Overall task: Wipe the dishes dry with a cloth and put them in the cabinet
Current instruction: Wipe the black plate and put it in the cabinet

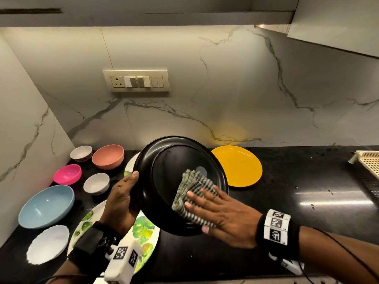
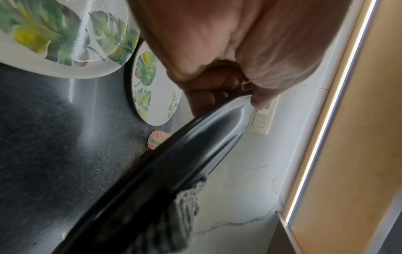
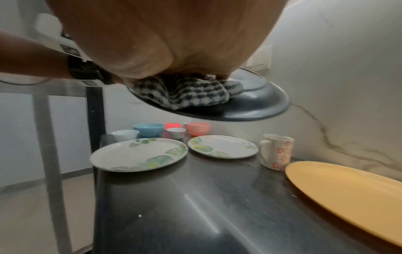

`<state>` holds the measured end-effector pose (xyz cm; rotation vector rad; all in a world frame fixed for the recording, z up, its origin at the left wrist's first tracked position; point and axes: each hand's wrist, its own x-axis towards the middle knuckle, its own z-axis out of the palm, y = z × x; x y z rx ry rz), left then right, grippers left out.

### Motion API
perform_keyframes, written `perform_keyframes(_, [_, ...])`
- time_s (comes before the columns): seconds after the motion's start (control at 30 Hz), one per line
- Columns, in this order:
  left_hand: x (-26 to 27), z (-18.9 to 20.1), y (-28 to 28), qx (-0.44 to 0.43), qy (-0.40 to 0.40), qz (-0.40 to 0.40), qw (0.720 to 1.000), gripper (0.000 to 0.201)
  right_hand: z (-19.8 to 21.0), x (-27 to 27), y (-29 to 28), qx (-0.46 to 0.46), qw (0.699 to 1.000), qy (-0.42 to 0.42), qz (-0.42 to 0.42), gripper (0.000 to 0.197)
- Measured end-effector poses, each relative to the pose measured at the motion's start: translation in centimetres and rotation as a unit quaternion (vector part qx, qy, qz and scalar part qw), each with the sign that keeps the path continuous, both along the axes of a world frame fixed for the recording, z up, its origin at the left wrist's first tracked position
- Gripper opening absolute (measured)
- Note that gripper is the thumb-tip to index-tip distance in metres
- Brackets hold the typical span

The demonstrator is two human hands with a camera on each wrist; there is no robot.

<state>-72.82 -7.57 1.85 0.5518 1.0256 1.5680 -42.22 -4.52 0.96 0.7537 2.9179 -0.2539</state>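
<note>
A right hand presses a folded checked cloth flat against the lower part of a black plate, its fingers straight and slightly spread over the fabric. The left hand holds the plate tilted above the dark desk, with the thumb over the rim and the other fingers curled behind it.

Directly beneath lies a large leaf-print plate, with a scalloped white bowl and a pale blue bowl to its left. Further back stand a small white bowl, a hot-pink bowl, a salmon bowl and a second white bowl.

The right wrist view also shows a smaller leaf-print plate and a flowered mug near the wall. A yellow plate lies to the right, and a cream basket sits at the desk's right edge.

A switch panel is set in the marble wall, below a grey cabinet.
</note>
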Motion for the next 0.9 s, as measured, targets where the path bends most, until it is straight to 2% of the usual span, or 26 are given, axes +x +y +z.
perform_keyframes(0.17, [0.2, 1.0, 0.0, 0.001, -0.002, -0.040, 0.999, 0.037, 0.5, 1.7, 4.2, -0.008, 0.993, 0.029, -0.114, 0.064])
perform_keyframes(0.37, [1.3, 1.7, 0.0, 0.019, 0.014, -0.085, 0.996, 0.033, 1.2, -2.6, 5.6, -0.058, 0.978, 0.114, -0.166, 0.066])
perform_keyframes(0.53, [1.5, 1.4, 0.1, 0.030, 0.016, -0.094, 0.995, 0.033, 2.3, -5.6, 2.5, -0.033, 0.991, 0.108, -0.076, 0.069])
perform_keyframes(0.63, [0.9, 1.4, 0.2, 0.033, 0.022, -0.080, 0.996, 0.031, 2.1, -5.1, 0.5, -0.007, 0.998, 0.068, -0.007, 0.068])
perform_keyframes(0.73, [0.5, 1.3, 0.0, 0.032, 0.030, -0.077, 0.996, 0.032, 2.0, -3.7, 0.9, 0.021, 0.998, 0.025, 0.048, 0.066])
perform_keyframes(0.8, [0.8, 1.3, 0.0, 0.031, 0.035, -0.088, 0.995, 0.034, 2.1, -3.3, 2.0, 0.039, 0.998, 0.013, 0.056, 0.065])
perform_keyframes(0.9, [1.3, 2.0, 0.3, 0.040, 0.033, -0.102, 0.993, 0.034, 2.2, -3.8, 3.6, 0.060, 0.997, 0.043, 0.025, 0.064])
